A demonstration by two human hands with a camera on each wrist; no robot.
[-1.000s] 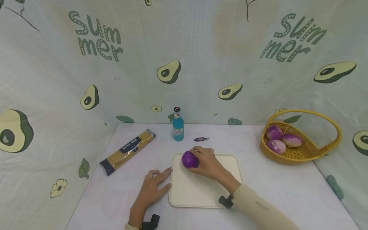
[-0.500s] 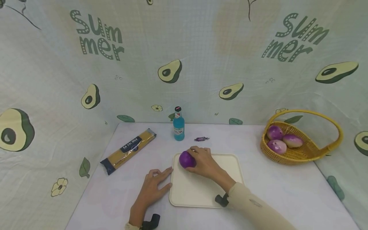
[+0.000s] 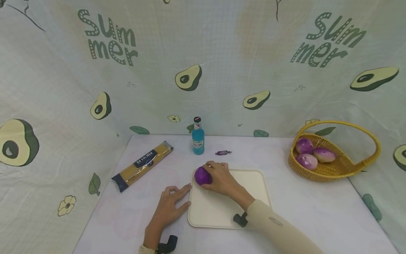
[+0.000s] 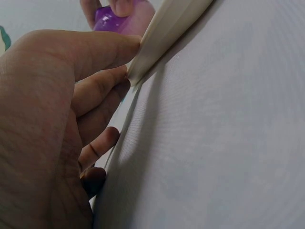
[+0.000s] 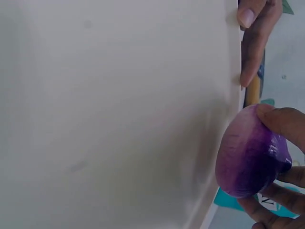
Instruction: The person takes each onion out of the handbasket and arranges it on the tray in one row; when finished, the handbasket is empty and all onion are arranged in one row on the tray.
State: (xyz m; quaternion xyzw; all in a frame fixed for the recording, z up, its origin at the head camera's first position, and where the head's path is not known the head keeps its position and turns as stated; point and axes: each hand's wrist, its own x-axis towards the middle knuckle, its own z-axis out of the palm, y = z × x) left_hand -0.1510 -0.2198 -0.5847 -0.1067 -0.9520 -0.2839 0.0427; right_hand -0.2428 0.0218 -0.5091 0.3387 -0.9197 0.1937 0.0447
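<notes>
My right hand [image 3: 219, 178] grips a glossy, rounded purple-and-pink fruit [image 3: 202, 176], thumb on one side and fingers on the other. The fruit is over the upper left corner of a cream rectangular tray [image 3: 222, 211]. Its pale end points toward the tray in the right wrist view, where the fruit [image 5: 248, 157] overlaps the rim. My left hand [image 3: 169, 204] lies along the tray's left side, thumb and index finger apart. In the left wrist view, fingertips of that hand [image 4: 71, 86] touch the tray's rim [image 4: 162, 36].
Behind the tray stand a blue bottle [image 3: 198, 137] and a small wrapped candy [image 3: 223, 152]. A pack of spaghetti [image 3: 142, 165] lies at the left. At the right, a yellow wicker basket [image 3: 345, 169] holds 3 similar purple fruits [image 3: 307, 161].
My right hand has moved a little to the left with the fruit, toward the tray's upper left corner. The left hand keeps its place at the tray's edge.
</notes>
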